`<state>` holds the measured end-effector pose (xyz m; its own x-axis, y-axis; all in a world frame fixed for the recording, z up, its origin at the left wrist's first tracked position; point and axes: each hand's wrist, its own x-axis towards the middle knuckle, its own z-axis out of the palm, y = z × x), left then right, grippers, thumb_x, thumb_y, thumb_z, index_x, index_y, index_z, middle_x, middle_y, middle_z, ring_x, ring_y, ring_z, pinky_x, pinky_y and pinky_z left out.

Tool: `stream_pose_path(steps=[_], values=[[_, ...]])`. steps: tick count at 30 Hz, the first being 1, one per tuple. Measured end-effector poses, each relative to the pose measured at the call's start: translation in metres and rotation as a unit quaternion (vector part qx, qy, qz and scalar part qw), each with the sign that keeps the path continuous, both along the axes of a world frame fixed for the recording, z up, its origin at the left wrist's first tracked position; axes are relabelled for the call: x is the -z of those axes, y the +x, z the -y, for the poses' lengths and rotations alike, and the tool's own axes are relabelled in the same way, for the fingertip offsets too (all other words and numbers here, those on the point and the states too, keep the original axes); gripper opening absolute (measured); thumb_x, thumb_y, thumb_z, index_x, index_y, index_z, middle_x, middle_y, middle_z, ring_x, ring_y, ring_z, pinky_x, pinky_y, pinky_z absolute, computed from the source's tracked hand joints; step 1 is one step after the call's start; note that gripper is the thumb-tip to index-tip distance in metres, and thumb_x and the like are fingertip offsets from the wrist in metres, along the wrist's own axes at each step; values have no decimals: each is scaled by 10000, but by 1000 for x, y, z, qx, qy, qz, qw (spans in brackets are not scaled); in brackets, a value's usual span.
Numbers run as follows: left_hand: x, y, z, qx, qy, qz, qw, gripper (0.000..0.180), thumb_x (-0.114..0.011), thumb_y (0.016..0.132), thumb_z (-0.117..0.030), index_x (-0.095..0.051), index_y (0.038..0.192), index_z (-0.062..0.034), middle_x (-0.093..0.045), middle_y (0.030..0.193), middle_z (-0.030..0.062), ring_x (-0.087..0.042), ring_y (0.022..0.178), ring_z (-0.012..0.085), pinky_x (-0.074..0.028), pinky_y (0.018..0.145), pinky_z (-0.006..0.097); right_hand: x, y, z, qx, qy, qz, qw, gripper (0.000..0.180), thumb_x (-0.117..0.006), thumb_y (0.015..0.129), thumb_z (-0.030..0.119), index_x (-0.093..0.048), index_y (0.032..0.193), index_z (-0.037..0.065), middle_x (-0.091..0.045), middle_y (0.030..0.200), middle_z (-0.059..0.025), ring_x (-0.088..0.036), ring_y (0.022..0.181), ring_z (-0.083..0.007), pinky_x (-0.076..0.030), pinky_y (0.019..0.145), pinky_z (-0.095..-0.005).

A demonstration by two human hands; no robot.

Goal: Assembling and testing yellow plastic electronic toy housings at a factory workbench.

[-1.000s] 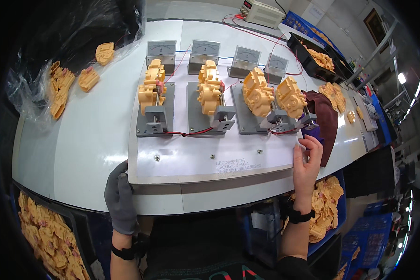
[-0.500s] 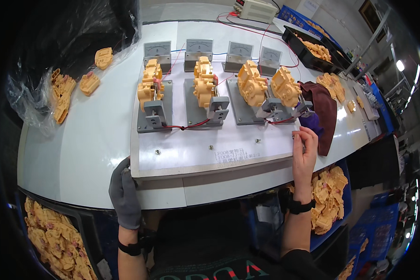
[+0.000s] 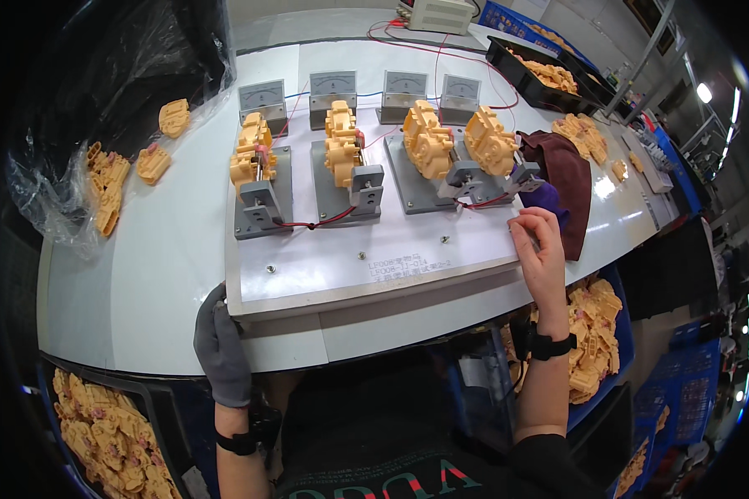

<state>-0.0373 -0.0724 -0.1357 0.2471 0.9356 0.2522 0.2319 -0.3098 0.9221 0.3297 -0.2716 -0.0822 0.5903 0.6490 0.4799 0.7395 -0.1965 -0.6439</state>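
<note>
A white board (image 3: 308, 274) lies on the table with four test stands in a row, each with a grey base and bracket. Yellow plastic gearbox-like housings sit on them: two on the left (image 3: 253, 154) (image 3: 343, 148) and two on the right (image 3: 427, 141) (image 3: 489, 143). My left hand (image 3: 220, 345), in a grey glove, grips the board's near left corner, its fingers together and partly hidden by the edge. My bare right hand (image 3: 543, 254) has its bent fingers closed on the board's right edge, beside a purple cloth (image 3: 545, 200).
Small analog meters (image 3: 333, 86) stand behind the stands, joined by red and blue wires. A brown cloth (image 3: 567, 179) lies right. Loose yellow parts (image 3: 152, 165) and clear plastic (image 3: 50, 200) are left. Bins of parts (image 3: 108, 432) (image 3: 595, 341) flank me; a black tray (image 3: 549, 79) stands far right.
The view has turned slightly, shifting the board and stands a little leftward in the picture. Both hands stay at the same edges of the board.
</note>
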Motion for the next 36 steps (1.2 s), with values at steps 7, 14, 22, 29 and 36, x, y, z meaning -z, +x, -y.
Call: stream_pose_path(steps=[7,14,22,29,36], values=[[1,0,-1,-2,8,-2,1000,321,-395,1012,-143,-577,1216,25,-638,1117,118,-590,968,158,-478,799,271,9,0,0,9,33,-22,999,173,-566,952,180,-624,965,17,-506,1113,-77,-503,1011,-193,-399,895,-288],[-3,4,3,-11,5,22,1000,327,-404,1012,-161,-578,1221,23,-639,1078,87,-561,856,107,-450,720,229,8,4,1,-15,24,-17,999,171,-555,960,180,-619,977,23,-496,1120,-76,-495,1034,-191,-396,904,-288],[-5,4,4,-13,-6,14,1000,326,-407,1012,-166,-580,1220,17,-643,1062,85,-553,825,105,-450,710,236,9,4,2,-18,18,-35,999,177,-545,968,188,-621,981,29,-492,1132,-73,-492,1051,-189,-385,923,-286],[-8,3,5,-7,-15,8,1000,326,-409,1009,-167,-583,1226,5,-643,1068,80,-555,824,98,-450,693,234,10,4,2,-14,20,-26,999,172,-544,968,185,-620,981,31,-499,1135,-73,-490,1056,-188,-384,928,-287],[-10,5,6,-2,-20,15,1000,326,-410,1008,-165,-584,1223,8,-637,1031,68,-523,774,89,-439,670,234,11,5,4,-10,10,-20,1000,185,-515,984,184,-609,987,25,-502,1155,-59,-486,1072,-169,-369,945,-277]])
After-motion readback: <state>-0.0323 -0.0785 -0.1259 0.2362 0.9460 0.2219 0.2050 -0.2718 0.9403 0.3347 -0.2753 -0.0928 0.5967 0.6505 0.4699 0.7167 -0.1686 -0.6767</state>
